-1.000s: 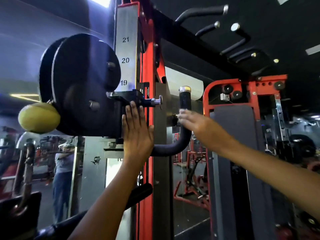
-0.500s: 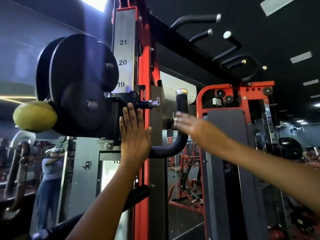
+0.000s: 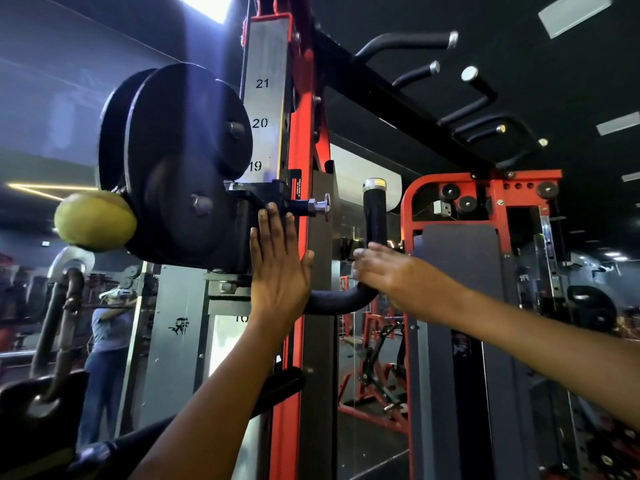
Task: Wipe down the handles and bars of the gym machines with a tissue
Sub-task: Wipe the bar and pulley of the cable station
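your right hand (image 3: 388, 271) has its fingers (image 3: 363, 259) blurred against the black handle (image 3: 374, 216), at the bend where the upright grip curves down; whether they're curled round it or just brushing it, i cannot tell, and no tissue shows. your left hand (image 3: 278, 268) lies flat, fingers straight and together, pressed on the pulley carriage (image 3: 242, 230) beside the red upright (image 3: 304, 133), probably bracing it. both forearms reach up and forward, the right coming in from the side.
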`<state>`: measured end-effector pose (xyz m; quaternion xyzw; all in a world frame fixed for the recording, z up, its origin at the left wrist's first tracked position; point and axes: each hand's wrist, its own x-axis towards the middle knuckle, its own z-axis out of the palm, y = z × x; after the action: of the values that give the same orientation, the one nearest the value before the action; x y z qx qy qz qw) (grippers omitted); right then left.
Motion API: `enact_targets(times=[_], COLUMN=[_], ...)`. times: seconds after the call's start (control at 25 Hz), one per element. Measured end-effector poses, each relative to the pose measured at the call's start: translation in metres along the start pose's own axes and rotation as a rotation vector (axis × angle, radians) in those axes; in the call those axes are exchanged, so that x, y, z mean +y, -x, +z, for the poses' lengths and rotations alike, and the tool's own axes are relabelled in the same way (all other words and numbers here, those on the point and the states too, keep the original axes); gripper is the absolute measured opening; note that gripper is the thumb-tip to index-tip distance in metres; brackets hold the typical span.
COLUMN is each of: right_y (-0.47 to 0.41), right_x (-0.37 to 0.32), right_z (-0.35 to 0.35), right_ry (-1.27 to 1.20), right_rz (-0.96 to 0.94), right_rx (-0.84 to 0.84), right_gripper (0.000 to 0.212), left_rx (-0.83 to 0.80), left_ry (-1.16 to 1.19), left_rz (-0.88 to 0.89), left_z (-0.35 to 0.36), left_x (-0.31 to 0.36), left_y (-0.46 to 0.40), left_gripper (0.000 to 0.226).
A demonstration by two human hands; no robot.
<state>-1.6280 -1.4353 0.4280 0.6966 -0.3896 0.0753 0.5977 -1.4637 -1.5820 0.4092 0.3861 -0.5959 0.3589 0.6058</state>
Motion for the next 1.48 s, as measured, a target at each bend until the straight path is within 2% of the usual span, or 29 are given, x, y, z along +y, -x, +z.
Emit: enact_targets(times=[0.08,0.2,0.28,0.36,0.44,0.52,0.56,0.6,0.72,0.8,0.92,0.96,1.04,1.12,1.2,1.28,1.4,1.48], right_y=[-0.008,-0.047,-0.05,-0.024,0.01,0.016,0.005,-0.011,-0.047,-0.032,0.013,0.019,-0.002,-0.034,-0.057,-0.058,-0.021,-0.005], right_x=[0.014,0.06,0.065,0.043,0.003,-0.002,0.01,0.024,0.052,0.017,-0.072,-0.082,-0.052,-0.002,0.028,0.015,-0.035,-0.049], right_z=[-0.006,-0.022,-0.018,0.001,0.019,0.021,0.017,0.009,0.003,0.026,0.059,0.06,0.051,0.03,0.017,0.017,0.029,0.037], right_ry=[-0.015,0.053,0.026,0.0,0.016,0.034,0.029,-0.009,-0.357,-0.573,-0.703,-0.742,-0.829,-0.884,-0.925,-1.097,-1.471,-1.598], right_rz=[-0.025,0.221,0.297,0.252,0.124,0.015,0.028,0.143,0.587,0.718,0.854,0.931,1.09,1.153,1.084,1.09,1.224,1.319], right_rx=[0.052,0.208,0.217,0.201,0.151,0.192,0.245,0.293,0.423,0.496,0.601,0.645,0.777,0.765,0.717,0.721,0.719,0.532], right_gripper=[0.039,0.035,0.04,0.055,0.066,0.058,0.048,0.042,0.049,0.06,0.065,0.062,0.056,0.052,0.048,0.045,0.039,0.033], left_rx=[0.057,0.07,0.009,-0.012,-0.019,-0.009,-0.002,-0.002,-0.02,-0.032,-0.029,-0.031,-0.027,-0.034,-0.036,-0.048,-0.029,-0.039], left_ry=[0.035,0.116,0.128,0.052,0.028,0.037,0.046,0.058,0.056,0.053,0.044,0.041,0.04,0.041,0.04,0.052,0.047,0.036], left_rz=[0.022,0.103,0.104,0.119,0.13,0.126,0.125,0.124,0.14,0.148,0.146,0.147,0.145,0.137,0.139,0.142,0.141,0.146], left_z=[-0.005,-0.017,-0.02,-0.013,-0.009,-0.008,-0.009,-0.01,-0.011,-0.011,-0.01,-0.01,-0.011,-0.012,-0.013,-0.012,-0.013,-0.011], left_x=[0.005,0.008,0.002,-0.004,-0.005,-0.005,-0.005,-0.005,-0.005,-0.005,-0.005,-0.005,-0.005,-0.005,-0.005,-0.005,-0.004,-0.004], left_y=[-0.007,-0.043,-0.062,-0.064,-0.061,-0.059,-0.06,-0.061,-0.055,-0.053,-0.053,-0.053,-0.052,-0.052,-0.051,-0.05,-0.05,-0.05], left_gripper=[0.067,0.068,0.07,0.074,0.075,0.075,0.074,0.072,0.069,0.07,0.072,0.072,0.071,0.069,0.064,0.063,0.069,0.069])
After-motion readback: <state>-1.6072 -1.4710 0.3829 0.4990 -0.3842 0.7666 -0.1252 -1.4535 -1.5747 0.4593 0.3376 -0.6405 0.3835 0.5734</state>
